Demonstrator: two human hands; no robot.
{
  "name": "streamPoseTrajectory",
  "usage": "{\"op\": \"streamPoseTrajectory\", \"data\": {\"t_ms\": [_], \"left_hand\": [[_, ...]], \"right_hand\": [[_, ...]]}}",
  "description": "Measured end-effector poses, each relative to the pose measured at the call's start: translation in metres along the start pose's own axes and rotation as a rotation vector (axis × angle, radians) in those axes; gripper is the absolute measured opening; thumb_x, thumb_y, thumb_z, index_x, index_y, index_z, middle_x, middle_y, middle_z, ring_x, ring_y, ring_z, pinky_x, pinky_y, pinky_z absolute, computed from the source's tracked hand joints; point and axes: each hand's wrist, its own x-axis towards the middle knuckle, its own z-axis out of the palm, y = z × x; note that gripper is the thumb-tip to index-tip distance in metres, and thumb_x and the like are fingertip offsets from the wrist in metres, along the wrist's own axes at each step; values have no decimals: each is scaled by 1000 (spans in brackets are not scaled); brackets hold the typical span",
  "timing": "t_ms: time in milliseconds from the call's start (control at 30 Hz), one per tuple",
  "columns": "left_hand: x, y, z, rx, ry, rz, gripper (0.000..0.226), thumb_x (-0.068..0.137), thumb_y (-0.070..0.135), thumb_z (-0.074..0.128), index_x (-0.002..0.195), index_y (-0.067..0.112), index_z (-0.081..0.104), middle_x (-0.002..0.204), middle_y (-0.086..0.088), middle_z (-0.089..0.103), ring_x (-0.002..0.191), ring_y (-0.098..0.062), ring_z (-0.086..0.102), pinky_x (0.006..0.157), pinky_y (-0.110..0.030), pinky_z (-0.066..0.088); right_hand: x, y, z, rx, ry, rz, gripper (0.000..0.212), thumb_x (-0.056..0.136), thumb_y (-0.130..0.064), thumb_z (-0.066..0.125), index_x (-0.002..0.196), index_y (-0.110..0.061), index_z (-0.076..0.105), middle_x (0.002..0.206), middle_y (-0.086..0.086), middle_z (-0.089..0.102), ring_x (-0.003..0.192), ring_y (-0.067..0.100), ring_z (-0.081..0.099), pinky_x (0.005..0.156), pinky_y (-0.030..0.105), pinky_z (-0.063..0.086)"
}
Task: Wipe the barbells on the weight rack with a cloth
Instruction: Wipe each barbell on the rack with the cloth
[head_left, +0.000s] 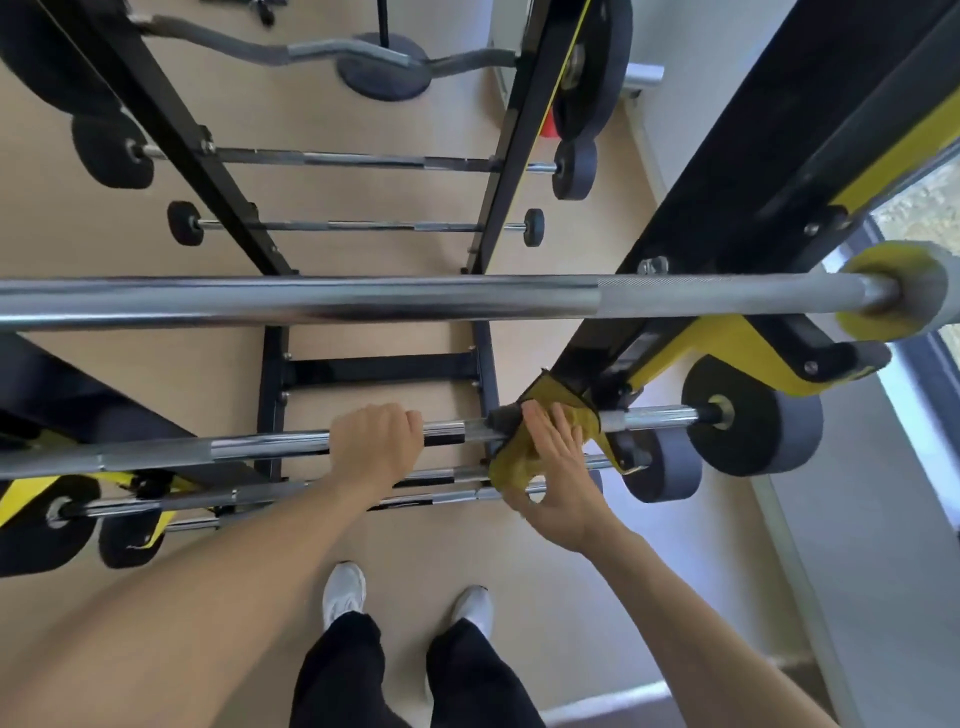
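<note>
- The wiping step is under way: the right hand (553, 462) is pressing a yellow cloth (540, 431) against the shaft of a fixed-weight barbell (270, 449), close to the right upright of the weight rack (727, 218). Its fingers are lying nearly straight over the cloth.
- The left hand (376, 441) is curling round the same shaft, steadying it.
- Judged next move: sliding the cloth along the shaft toward the left hand, keeping pressure even.
- The barbell is lying across the rack pegs, chrome shining, with dark round weights at each end; more barbells are resting below and beyond.
</note>
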Motion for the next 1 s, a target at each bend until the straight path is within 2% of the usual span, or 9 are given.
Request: {"op": "streamPoseTrajectory", "data": {"t_ms": [67, 133, 233, 367, 467, 633, 800, 900, 1000], "left_hand": [[12, -2, -4, 48, -47, 48, 49, 95, 38, 28, 60, 17, 56, 59, 1, 55, 61, -23, 59, 65, -33, 53], [15, -2, -4, 27, -45, 58, 49, 95, 37, 31, 56, 16, 53, 60, -2, 57, 63, -25, 60, 69, -34, 50], [12, -1, -2, -18, 2, 41, 53, 89, 39, 26, 51, 14, 53, 51, -2, 54, 51, -22, 57, 63, -35, 53], [12, -2, 1, -23, 50, 50, 52, 86, 41, 23, 48, 16, 49, 46, 0, 47, 45, -20, 52, 53, -33, 53], [13, -2, 4, 5, 63, 44, 52, 87, 42, 23, 52, 16, 51, 49, 0, 49, 47, -19, 52, 53, -33, 53], [13, -2, 2, 19, 95, 29, 48, 91, 39, 32, 58, 14, 56, 56, -3, 54, 52, -24, 54, 57, -30, 51], [13, -3, 3, 24, 134, 51, 47, 88, 38, 30, 55, 15, 53, 53, -2, 51, 48, -22, 50, 53, -27, 42], [14, -3, 4, 4, 140, 49, 46, 92, 35, 37, 53, 16, 52, 50, 0, 49, 46, -17, 48, 50, -25, 45], [15, -1, 3, 20, 104, 25, 47, 93, 39, 34, 56, 17, 55, 53, 0, 52, 49, -18, 53, 55, -30, 54]], "right_hand": [[1, 5, -8, 184, 60, 68, 84, 93, -38, 64, 155, -41, 7, 158, -6, 28, 149, 27, 24, 118, 48, 30], [2, 16, -15, -20, 111, 47, 78, 93, -29, 66, 153, -35, 17, 151, -5, 39, 139, 23, 41, 114, 41, 39], [20, 18, -16, -345, 105, -41, 65, 95, -38, 62, 150, -27, 29, 155, -4, 38, 145, 21, 32, 120, 37, 20], [59, -12, -3, -562, 20, -126, 35, 104, -42, 41, 134, -24, 45, 133, -3, 55, 124, 21, 50, 114, 37, 30], [67, -26, 6, -533, 11, -137, 41, 105, -48, 28, 134, -27, 45, 129, -3, 56, 117, 23, 53, 106, 42, 36], [61, -14, -3, -552, -16, -162, 50, 99, -60, 32, 145, -39, 28, 122, 1, 54, 112, 24, 54, 101, 42, 40], [51, 23, -46, -426, 15, 188, 83, 75, -79, 57, 135, -25, 40, 119, 0, 63, 109, 25, 61, 96, 42, 48], [54, 21, -48, -458, -13, 219, 70, 75, -77, 58, 124, -29, 49, 114, -3, 63, 108, 23, 59, 98, 41, 44], [68, -16, -11, -609, -58, 23, 58, 86, -76, 39, 119, -30, 52, 111, -5, 60, 106, 20, 57, 99, 43, 37]]}}
